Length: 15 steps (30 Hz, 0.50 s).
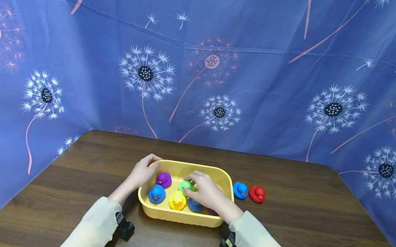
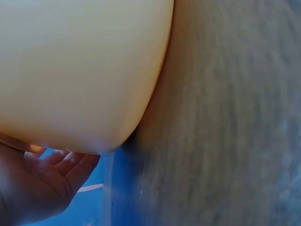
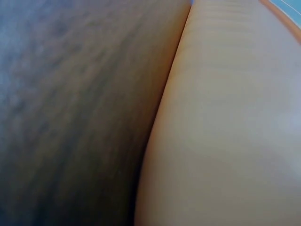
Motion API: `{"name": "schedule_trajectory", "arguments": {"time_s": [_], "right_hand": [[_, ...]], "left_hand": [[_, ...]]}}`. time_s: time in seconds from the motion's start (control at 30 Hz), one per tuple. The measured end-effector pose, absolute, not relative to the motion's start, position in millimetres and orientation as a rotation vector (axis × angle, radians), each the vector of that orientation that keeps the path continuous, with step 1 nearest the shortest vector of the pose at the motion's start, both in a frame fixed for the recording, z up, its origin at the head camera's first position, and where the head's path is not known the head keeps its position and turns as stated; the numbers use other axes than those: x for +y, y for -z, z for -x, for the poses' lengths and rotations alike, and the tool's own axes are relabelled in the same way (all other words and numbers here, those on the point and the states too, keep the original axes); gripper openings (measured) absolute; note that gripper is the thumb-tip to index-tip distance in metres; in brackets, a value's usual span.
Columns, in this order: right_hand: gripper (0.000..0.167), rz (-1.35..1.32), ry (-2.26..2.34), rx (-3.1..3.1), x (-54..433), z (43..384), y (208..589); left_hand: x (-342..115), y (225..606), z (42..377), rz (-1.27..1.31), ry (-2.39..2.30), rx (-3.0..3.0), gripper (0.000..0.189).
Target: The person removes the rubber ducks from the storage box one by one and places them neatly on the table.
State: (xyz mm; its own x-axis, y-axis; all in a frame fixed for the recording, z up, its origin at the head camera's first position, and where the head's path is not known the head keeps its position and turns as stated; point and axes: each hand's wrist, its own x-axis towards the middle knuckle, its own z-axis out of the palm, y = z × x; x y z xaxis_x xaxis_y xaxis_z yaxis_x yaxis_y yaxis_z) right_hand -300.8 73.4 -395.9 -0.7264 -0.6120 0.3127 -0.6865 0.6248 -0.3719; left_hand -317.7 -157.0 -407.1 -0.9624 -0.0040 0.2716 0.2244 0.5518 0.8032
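A yellow plastic bin (image 1: 181, 217) stands on the table with several rubber ducks inside. My left hand (image 1: 143, 171) grips its far left corner; the left wrist view shows the fingers (image 2: 80, 172) against the outer wall. Reaching over the front right side, my right hand (image 1: 206, 190) pinches a green rubber duck (image 1: 185, 186) inside the bin. Left of it are a purple duck (image 1: 163, 179) and a blue duck (image 1: 157, 194); a yellow duck (image 1: 177, 200) sits in front. Another blue duck (image 1: 194, 205) and a purple one (image 1: 212, 211) are partly hidden beneath my right hand and wrist.
Outside the bin, to its right, a blue duck (image 1: 239, 190) and a red duck (image 1: 257, 193) sit side by side on the brown wooden table (image 1: 302, 230). Behind the table hangs a blue cloth (image 1: 267, 91) with dandelion prints. Only bin wall and tabletop fill the right wrist view.
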Motion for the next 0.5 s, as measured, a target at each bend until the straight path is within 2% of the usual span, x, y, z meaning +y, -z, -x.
{"name": "schedule_trajectory", "arguments": {"time_s": [0.17,0.5], "right_hand": [[0.038,-1.068,-0.703,-2.707,74.1,299.8,395.7],[0.036,-1.089,-0.718,-2.669,74.6,300.9,396.8]], "left_hand": [[-155.9,405.6,317.4,0.176,1.381,-2.547,0.018],[-155.5,406.9,317.2,0.188,1.367,-2.536,0.018]]}}
